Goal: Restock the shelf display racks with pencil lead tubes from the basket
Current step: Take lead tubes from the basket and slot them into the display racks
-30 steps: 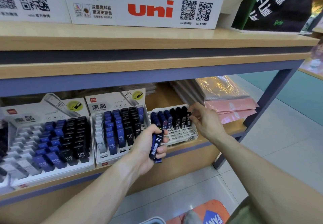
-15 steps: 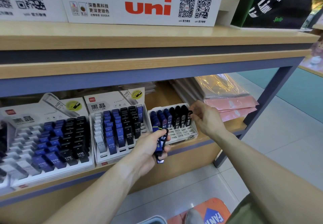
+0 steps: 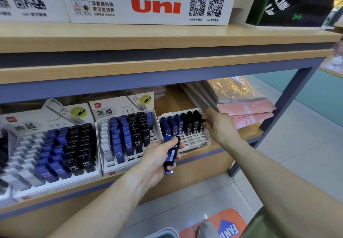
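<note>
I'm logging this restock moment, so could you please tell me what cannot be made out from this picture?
- Basket, head view: cut off by the bottom edge; contents unseen.
- Right hand fingertips at the black tube: the hand's back hides the grip.
- Tubes in the left hand: they overlap, so the count is unclear.
- Small rack: its label print is too small.
- Leftmost rack: blurred, cut by the left edge.

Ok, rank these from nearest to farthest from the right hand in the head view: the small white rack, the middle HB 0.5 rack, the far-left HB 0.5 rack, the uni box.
1. small white rack: under the right hand, whose fingers are at its back-right tubes.
2. middle HB 0.5 rack: next on the left.
3. uni box: on the upper shelf, up-left.
4. far-left HB 0.5 rack: at the left end.
</note>
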Available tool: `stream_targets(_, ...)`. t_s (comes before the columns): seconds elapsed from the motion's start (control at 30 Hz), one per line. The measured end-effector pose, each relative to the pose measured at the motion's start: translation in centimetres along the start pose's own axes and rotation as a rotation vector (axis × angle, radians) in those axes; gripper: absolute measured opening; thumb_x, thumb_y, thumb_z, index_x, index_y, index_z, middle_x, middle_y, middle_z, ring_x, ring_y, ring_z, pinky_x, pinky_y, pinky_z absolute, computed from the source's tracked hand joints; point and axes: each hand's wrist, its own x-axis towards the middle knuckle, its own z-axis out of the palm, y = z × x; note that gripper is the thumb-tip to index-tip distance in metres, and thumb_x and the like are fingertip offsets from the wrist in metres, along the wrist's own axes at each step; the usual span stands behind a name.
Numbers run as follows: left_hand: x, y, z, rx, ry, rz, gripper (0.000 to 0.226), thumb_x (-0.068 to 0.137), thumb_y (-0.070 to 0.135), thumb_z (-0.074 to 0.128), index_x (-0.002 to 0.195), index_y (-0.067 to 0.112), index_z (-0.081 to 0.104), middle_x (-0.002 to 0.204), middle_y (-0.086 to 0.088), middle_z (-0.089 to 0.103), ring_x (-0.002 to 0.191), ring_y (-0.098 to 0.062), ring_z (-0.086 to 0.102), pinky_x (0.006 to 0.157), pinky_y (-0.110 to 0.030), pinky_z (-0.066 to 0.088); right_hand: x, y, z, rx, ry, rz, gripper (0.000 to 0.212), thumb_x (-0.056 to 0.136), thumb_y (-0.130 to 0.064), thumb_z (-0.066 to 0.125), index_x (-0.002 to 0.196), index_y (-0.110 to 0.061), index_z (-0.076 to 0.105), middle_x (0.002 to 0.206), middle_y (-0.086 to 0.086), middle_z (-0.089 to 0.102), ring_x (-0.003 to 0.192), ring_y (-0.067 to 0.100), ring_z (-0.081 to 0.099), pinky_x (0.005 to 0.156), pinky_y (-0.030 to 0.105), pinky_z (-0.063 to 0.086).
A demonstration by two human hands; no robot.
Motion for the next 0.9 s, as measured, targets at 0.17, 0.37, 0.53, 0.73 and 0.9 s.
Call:
stream_targets(0.17,-0.2,0.0,-0.1,-0.002,-0.001,0.004,0.031,0.099,0.017,0.065,0.121,-0.005,0.062,0.1,-0.01,0.078,0.054,-0.015,0.057,0.038,-0.022,0.027,-0.2,-0.3,0.0,-0.069,0.01,0.025,0.022,0.084,-0.002,0.059,0.101,-0.015,0.062,0.083,0.007,0.071,0.079,0.034,0.065,0.07,0.042,0.055)
stream_targets(0.37,-0.1,0.0,-0.1,-0.037,0.011,0.003,0.031,0.101,0.018,0.062,0.122,-0.005,0.06,0.095,-0.011,0.076,0.052,-0.016,0.055,0.037,-0.022,0.026,-1.3,-4.9,-1.7,0.088,0.028,0.129,0.008,0.086,-0.015,0.069,0.09,-0.02,0.065,0.074,-0.003,0.071,0.072,0.02,0.067,0.063,0.03,0.048)
stream_targets(0.53,0.3,-0.2,0.0,-0.053,0.039,-0.011,0.021,0.104,0.015,0.057,0.12,0.002,0.058,0.084,-0.012,0.072,0.05,-0.019,0.055,0.038,-0.02,0.024,-3.8,-8.7,-2.2,0.598,-0.492,0.312,0.028,0.08,-0.029,0.086,0.101,-0.015,0.074,0.084,0.011,0.077,0.07,0.013,0.069,0.06,0.022,0.052)
stream_targets(0.73,0.2,-0.4,0.1,-0.103,0.016,-0.019,0.021,0.104,0.018,0.057,0.122,0.008,0.056,0.085,-0.011,0.064,0.046,-0.019,0.052,0.037,-0.02,0.024,-3.7,-9.0,-1.9,0.774,-0.547,0.395,0.027,0.082,-0.005,0.082,0.107,-0.008,0.073,0.085,0.012,0.075,0.075,0.016,0.072,0.071,0.027,0.059)
stream_targets(0.9,0.4,-0.5,-0.1,-0.092,0.013,-0.02,0.026,0.102,0.019,0.06,0.121,0.001,0.059,0.084,-0.012,0.071,0.05,-0.024,0.057,0.036,-0.022,0.023,-3.2,-8.7,-2.0,0.868,-0.415,0.535,0.022,0.083,0.003,0.077,0.104,-0.004,0.075,0.089,0.017,0.075,0.067,0.016,0.07,0.068,0.025,0.06)
